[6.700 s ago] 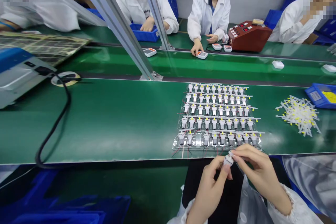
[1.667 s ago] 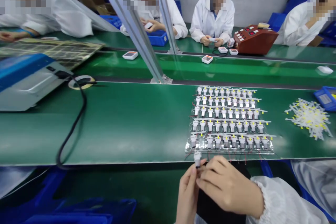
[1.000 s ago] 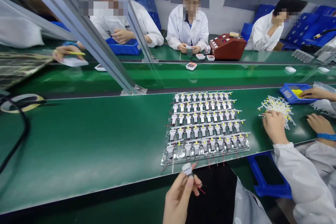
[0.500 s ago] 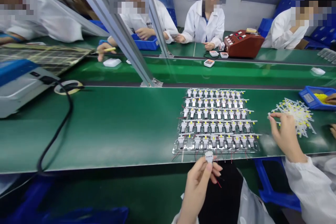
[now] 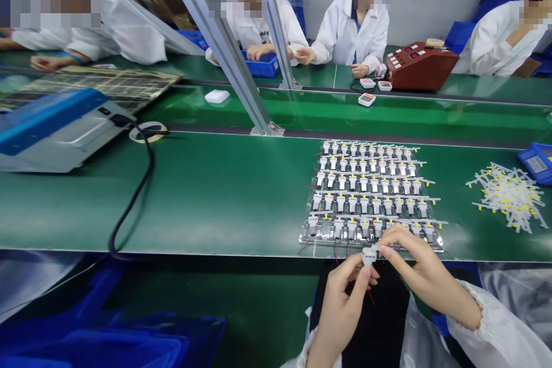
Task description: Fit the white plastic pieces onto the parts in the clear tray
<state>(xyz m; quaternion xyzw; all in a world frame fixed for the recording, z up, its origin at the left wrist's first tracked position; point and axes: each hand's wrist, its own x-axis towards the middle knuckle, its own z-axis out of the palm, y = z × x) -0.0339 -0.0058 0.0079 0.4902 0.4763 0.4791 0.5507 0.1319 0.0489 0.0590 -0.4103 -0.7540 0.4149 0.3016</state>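
Observation:
My left hand [image 5: 345, 302] pinches a small white gear motor [image 5: 369, 256] just beyond the table's near edge; a thin red wire hangs below it. Closed at the fingertips, my right hand [image 5: 420, 267] meets the motor's upper right side with a small whitish plastic piece [image 5: 376, 248], mostly covered by the fingers. Behind both hands lies a clear plastic tray [image 5: 305, 237] with several rows of similar white motors [image 5: 363, 184], topped by white strips and yellow bits. My right hand hides part of the front row.
A pile of white strips with yellow bits [image 5: 511, 195] lies to the right, near a blue bin [image 5: 537, 164]. At left stand a blue-and-grey machine [image 5: 73, 132], its black cable [image 5: 146, 178] and a tape roll [image 5: 149, 132]. A metal post [image 5: 224, 46] rises behind; co-workers sit across.
My right hand has moved left from beside the strip pile to the motor in my left hand. The view has shifted, and the other person's hand at the blue bin is out of sight.

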